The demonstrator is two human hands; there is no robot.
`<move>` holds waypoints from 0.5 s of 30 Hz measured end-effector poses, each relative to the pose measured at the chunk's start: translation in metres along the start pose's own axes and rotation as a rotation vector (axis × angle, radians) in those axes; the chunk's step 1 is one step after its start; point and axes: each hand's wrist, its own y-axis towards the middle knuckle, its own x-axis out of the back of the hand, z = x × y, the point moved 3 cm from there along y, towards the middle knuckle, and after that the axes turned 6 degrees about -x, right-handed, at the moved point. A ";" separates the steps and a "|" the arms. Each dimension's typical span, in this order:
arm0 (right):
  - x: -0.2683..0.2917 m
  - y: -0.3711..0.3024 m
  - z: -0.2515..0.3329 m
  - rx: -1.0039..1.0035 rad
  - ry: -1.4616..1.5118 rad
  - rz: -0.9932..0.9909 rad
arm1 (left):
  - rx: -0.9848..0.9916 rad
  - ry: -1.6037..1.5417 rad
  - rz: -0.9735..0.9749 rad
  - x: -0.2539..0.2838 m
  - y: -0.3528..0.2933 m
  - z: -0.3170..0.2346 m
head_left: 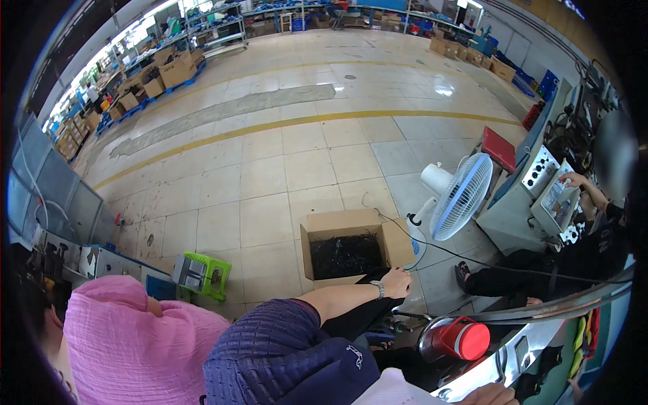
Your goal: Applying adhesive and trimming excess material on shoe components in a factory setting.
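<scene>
Currently watch-wearing hand (397, 282) is on blk-clad knee (374, 308) nr ctn (342, 221); lower-edge hand (491, 395) cut off, can't tell either's grip.

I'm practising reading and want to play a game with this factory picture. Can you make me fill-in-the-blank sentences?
1. The pile inside the open cardboard box is coloured ____.
2. In the picture, the fan stands to the ____ of that box.
3. The small plastic stool to the left of the box is bright ____.
4. The long painted line nearest the box on the tiled floor is coloured ____.

Missing words: black; right; green; yellow.
</scene>
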 end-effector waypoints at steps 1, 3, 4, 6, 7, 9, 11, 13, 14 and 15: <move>0.002 0.001 0.002 -0.009 0.007 0.006 | -0.004 -0.001 0.005 0.001 0.000 -0.001; 0.009 0.003 0.011 0.073 0.177 -0.091 | 0.001 0.007 -0.010 -0.001 -0.001 0.000; 0.013 0.004 0.015 0.111 0.264 -0.141 | 0.000 0.018 -0.020 -0.001 -0.002 0.000; 0.007 0.016 0.015 0.070 0.407 -0.048 | 0.044 0.022 -0.016 -0.005 -0.008 0.007; 0.012 0.012 0.019 0.052 0.386 -0.111 | 0.069 0.027 -0.002 -0.008 -0.014 0.011; 0.100 -0.046 0.055 0.019 0.372 -0.137 | 0.083 0.019 -0.029 -0.006 -0.018 0.009; 0.034 -0.006 -0.020 -0.016 0.556 -0.172 | 0.016 0.040 0.024 -0.012 -0.001 -0.007; -0.001 0.025 -0.078 -0.113 0.713 -0.176 | 0.012 0.043 -0.035 -0.001 -0.003 -0.006; 0.029 0.029 -0.084 -0.145 0.784 -0.188 | -0.014 0.065 -0.084 0.000 -0.005 -0.007; 0.065 0.033 -0.085 -0.167 0.845 -0.207 | 0.001 -0.068 -0.123 0.002 -0.007 0.007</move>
